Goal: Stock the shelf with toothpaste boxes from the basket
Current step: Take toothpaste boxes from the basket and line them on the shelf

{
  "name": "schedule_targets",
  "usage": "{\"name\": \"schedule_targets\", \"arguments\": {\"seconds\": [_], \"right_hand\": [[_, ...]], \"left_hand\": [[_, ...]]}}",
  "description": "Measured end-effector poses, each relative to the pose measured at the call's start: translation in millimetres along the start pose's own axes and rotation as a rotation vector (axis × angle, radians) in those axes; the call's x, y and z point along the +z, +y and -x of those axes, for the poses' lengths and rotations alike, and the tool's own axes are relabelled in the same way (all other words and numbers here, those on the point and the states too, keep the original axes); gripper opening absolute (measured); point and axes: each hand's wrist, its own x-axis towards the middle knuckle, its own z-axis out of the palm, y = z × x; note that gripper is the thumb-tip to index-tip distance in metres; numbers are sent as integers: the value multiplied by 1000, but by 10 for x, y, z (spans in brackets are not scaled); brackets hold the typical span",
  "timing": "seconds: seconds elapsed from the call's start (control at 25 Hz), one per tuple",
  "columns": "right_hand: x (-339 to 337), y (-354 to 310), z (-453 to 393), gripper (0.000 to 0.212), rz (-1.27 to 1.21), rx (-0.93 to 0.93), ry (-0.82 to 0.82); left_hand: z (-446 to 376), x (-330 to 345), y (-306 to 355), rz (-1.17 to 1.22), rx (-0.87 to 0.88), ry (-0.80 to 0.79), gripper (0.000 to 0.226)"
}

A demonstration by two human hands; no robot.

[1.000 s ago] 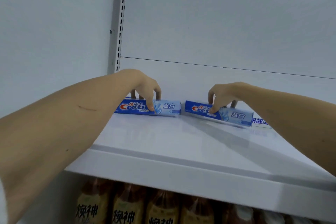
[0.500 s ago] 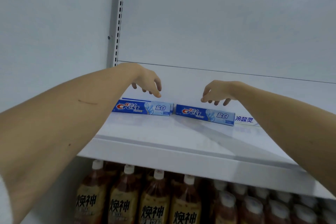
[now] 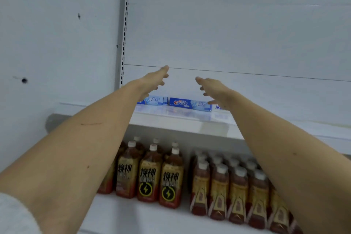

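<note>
Two Crest toothpaste boxes are shown lying end to end at the back of the upper shelf (image 3: pixel 171 121), close against the white rear panel. The left toothpaste box (image 3: pixel 154 100) is partly hidden behind the left forearm; the right toothpaste box (image 3: pixel 190 103) is seen almost whole, its red-and-white logo on a dark blue field fading to pale blue at the right end. A third box (image 3: pixel 219 107) with blue lettering on white is glimpsed beside it, mostly covered by the right wrist. Each carton is long, narrow and flat-faced, with its printed side turned outward.

Both hands are raised above the boxes and apart from them. The left hand (image 3: pixel 153 80) and the right hand (image 3: pixel 210 86) are held with fingers extended and loosely spread; nothing is gripped or touched by either.

Such cartons may be judged light and fairly stiff, though thin card is likely to dent if squeezed hard. A smooth printed surface suggests some slipperiness. The surest hold is judged to be across the narrow width near mid-length, thumb on one long face and fingers on the opposite one.

On the lower shelf (image 3: pixel 152 216), brown bottled drinks (image 3: pixel 150 175) with white caps are ranged in rows. The basket is not in view. Two placements are judged complete; further boxes would be fetched from below.
</note>
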Motion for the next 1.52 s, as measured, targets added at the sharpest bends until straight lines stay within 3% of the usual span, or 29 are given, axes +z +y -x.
{"name": "schedule_targets", "arguments": {"seconds": [0.2,0.32,0.52,0.72,1.16,1.52], "right_hand": [[-257,16,781,58,-279,-4,-23],[-285,11,1175,49,-374,-48,46],[-255,82,1733,45,-473,-102,61],[-11,356,2277,43,-506,-32,53],[1013,1899,3786,52,-478,356,-10],[1466,3846,4540,48,-389,704,-240]], "left_hand": [[694,255,238,44,-4,38,65],[1039,451,314,139,25,24,62],[1531,827,355,434,158,46,54],[1996,1058,-3,587,122,29,53],[3405,1910,-1828,516,-292,-62,61],[3946,3184,-3231,399,-700,-155,59]]}}
